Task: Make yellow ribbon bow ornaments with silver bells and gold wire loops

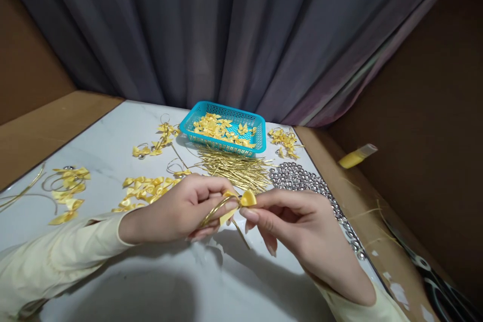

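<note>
My left hand [181, 211] and my right hand [298, 226] meet over the white table [188, 282]. Between their fingertips sits a small yellow ribbon bow [245, 199]. My left hand pinches the bow together with a looped gold wire tie [215, 210]. My right hand pinches the bow's right side with thumb and forefinger. One gold wire end [241, 234] hangs down under the hands. Both arms wear pale yellow sleeves.
A blue mesh basket [226, 110] of yellow bows stands at the back. In front of it lies a pile of gold wire ties [234, 166], with silver beads [298, 178] to the right. Finished bows on wires [145, 188] lie scattered left. Cardboard walls flank the table.
</note>
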Available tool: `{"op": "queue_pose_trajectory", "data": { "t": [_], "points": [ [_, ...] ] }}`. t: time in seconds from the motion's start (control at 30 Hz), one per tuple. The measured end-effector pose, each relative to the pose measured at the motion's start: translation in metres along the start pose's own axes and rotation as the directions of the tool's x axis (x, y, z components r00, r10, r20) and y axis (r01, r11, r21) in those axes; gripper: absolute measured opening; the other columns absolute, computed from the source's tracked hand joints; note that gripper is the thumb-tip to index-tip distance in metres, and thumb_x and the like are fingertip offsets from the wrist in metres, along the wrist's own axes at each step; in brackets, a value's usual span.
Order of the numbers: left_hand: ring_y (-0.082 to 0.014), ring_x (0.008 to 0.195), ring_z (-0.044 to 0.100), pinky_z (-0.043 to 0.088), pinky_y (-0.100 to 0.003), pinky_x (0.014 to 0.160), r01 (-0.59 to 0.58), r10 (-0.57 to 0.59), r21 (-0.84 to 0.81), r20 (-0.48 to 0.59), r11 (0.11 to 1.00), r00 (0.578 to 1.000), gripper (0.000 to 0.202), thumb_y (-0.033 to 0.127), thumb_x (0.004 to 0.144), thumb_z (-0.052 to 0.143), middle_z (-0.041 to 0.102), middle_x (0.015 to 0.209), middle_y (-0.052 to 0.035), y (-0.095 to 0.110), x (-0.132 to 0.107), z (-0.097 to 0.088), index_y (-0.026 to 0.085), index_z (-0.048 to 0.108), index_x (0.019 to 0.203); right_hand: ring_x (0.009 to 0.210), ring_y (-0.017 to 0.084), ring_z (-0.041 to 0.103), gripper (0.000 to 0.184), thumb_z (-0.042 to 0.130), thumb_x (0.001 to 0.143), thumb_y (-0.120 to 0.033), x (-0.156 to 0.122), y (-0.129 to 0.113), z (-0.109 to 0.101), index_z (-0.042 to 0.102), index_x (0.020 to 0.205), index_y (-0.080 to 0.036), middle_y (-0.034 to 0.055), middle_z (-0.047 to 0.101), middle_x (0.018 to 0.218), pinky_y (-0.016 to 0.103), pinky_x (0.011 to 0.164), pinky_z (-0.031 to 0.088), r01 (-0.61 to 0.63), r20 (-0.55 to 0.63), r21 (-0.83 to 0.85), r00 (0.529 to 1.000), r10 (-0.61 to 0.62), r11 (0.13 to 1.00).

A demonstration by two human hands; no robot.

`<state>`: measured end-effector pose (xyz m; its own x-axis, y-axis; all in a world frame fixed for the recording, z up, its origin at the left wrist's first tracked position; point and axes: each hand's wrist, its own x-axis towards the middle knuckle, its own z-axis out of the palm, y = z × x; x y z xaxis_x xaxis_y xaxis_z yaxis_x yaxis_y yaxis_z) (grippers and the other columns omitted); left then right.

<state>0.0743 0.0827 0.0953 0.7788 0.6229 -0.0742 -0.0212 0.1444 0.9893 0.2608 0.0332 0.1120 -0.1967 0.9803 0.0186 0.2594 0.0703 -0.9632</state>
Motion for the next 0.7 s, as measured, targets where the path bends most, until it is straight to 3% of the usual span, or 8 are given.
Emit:
{"op": "queue_pose_trajectory", "data": {
  "t": [0.2,0.43,0.53,0.7],
  "points": [
    [-0.0034,0.037,0.033,0.028,-0.013,0.037,0.01,-0.01,0.031,-0.023,0.999,1.0,0.021,0.032,0.088,0.047,0.041,0.048,0.0076,0.002,-0.004,-0.001,0.015,0.052,0.076,0.044,0.009,0.056,0.012,0.064,0.079,-0.023,0.002,0.002,-0.002,0.068,0.073,-0.014,0.0005,0.06,0.049,0.02,0.046,0.045,0.048,0.043,0.027,0.998,-0.049,0.998],
    [-0.0045,0.036,0.036,0.028,-0.013,0.035,0.041,-0.04,0.132,-0.005,0.99,0.999,0.022,0.031,0.088,0.045,0.043,0.047,0.0067,0.003,-0.003,0.002,0.016,0.051,0.073,0.042,0.008,0.054,0.011,0.062,0.079,-0.014,-0.005,0.003,0.006,0.057,0.07,-0.017,-0.0029,0.058,0.053,0.02,0.043,0.041,0.22,-0.108,-0.122,0.967,-0.233,0.968],
    [-0.004,0.036,0.034,0.028,-0.012,0.036,0.037,-0.037,0.133,0.002,0.99,0.999,0.02,0.029,0.088,0.044,0.041,0.046,0.0076,0.002,-0.002,0.003,0.016,0.052,0.074,0.045,0.009,0.056,0.012,0.06,0.081,-0.016,-0.006,0.006,0.009,0.05,0.075,-0.02,-0.0034,0.06,0.056,0.021,0.045,0.044,0.178,-0.118,-0.022,0.977,-0.179,0.984],
    [-0.0039,0.037,0.034,0.028,-0.013,0.037,0.002,0.004,0.119,-0.043,0.993,0.999,0.021,0.029,0.089,0.045,0.041,0.048,0.0077,0.001,-0.002,0.002,0.016,0.052,0.074,0.059,0.012,0.062,0.018,0.061,0.081,-0.019,0.0,0.007,0.005,0.045,0.089,-0.022,-0.0001,0.068,0.069,0.025,0.057,0.051,0.043,0.004,0.197,0.999,-0.044,0.979]
  ]
}}
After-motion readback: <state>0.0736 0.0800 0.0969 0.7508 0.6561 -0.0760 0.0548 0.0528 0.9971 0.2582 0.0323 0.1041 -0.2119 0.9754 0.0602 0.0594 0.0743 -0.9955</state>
